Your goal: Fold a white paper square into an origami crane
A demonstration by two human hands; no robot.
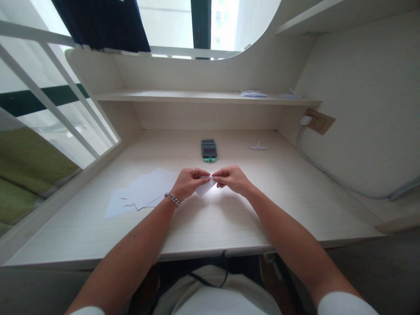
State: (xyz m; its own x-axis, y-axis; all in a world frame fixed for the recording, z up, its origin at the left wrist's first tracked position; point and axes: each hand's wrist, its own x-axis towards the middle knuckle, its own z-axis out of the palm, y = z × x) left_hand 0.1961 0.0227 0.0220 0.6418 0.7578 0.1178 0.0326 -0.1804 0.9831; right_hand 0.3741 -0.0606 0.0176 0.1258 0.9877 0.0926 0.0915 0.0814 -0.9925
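A small folded piece of white paper (205,187) is held just above the desk, between both hands. My left hand (190,181) pinches its upper left edge between thumb and fingers; a ring and a chain bracelet show on this side. On the other side, my right hand (232,178) is closed on the paper's upper right corner. The fingertips nearly meet at the top, and they hide part of the folds. Just beyond them lies a phone (209,149) with a green lower edge, its screen blurred.
Loose white sheets (144,190) lie on the desk (213,232) at the left. A folded paper crane (258,147) sits at the back right. Folded papers (253,94) rest on the shelf (183,97). At the right wall, a grey cable (324,173) runs from a socket (319,121).
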